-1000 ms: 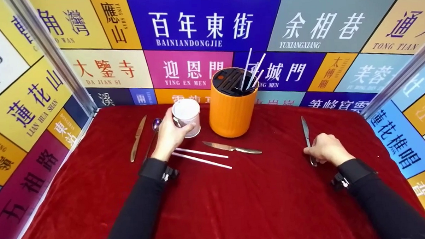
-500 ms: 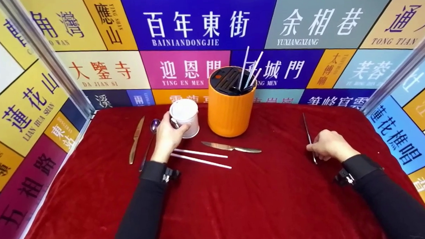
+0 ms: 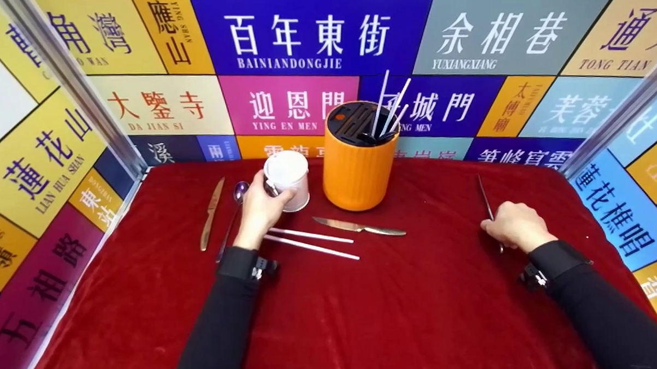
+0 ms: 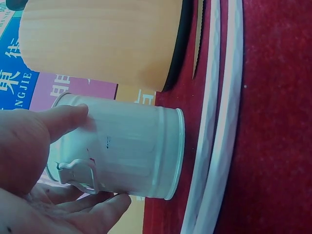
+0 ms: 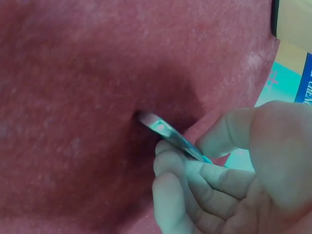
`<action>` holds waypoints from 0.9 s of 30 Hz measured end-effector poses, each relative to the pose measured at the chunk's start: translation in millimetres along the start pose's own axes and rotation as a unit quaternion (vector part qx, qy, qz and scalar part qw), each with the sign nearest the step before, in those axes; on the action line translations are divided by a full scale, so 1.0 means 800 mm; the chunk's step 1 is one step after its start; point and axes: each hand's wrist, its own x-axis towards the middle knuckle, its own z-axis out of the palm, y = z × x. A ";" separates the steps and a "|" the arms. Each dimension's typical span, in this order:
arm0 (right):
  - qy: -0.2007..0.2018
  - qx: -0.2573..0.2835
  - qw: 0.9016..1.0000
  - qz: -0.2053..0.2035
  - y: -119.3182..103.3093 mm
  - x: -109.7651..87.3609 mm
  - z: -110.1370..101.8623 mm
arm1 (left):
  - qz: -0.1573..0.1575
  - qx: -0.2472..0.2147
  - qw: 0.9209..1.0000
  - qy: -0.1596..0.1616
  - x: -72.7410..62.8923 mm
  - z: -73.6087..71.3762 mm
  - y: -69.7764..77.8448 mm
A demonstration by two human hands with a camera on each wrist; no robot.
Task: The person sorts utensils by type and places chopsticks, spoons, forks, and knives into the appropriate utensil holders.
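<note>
At the back left of the table, my left hand (image 3: pixel 262 206) grips a white can-shaped container (image 3: pixel 288 177) that stands upright. In the left wrist view, thumb and fingers wrap its sides near a small loop-shaped clasp (image 4: pixel 80 174). On the right, my right hand (image 3: pixel 517 225) pinches a silver table knife (image 3: pixel 485 196) between thumb and fingers, its blade pointing to the back and seen edge-on. The right wrist view shows the knife's handle end (image 5: pixel 163 127) sticking out past the fingers, close over the red cloth; the blade is hidden there.
An orange knife block (image 3: pixel 356 170) with several thin sticks (image 3: pixel 381 109) in it stands at the back. A knife (image 3: pixel 360 226) and two white chopsticks (image 3: pixel 314 245) lie before it. Left lie another knife (image 3: pixel 212 213) and a spoon (image 3: pixel 241 192). Printed panels wall the table (image 3: pixel 366 314).
My right hand has moved slightly right with the knife, whose blade has turned from showing its flat side to edge-on. The left hand keeps its grip on the white container.
</note>
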 end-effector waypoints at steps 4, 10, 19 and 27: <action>0.010 0.003 1.000 0.001 0.003 0.001 0.000 | 0.007 -0.010 1.000 0.001 0.003 0.000 -0.001; 0.071 0.008 0.996 -0.048 -0.001 -0.003 0.000 | 0.010 -0.012 1.000 -0.005 0.005 0.002 -0.005; 0.149 0.167 0.971 -0.087 -0.039 -0.027 -0.006 | 0.016 -0.006 1.000 -0.005 0.007 0.007 -0.002; 0.214 0.318 0.895 -0.227 -0.097 -0.046 0.007 | 0.008 -0.014 1.000 -0.006 0.003 0.006 -0.007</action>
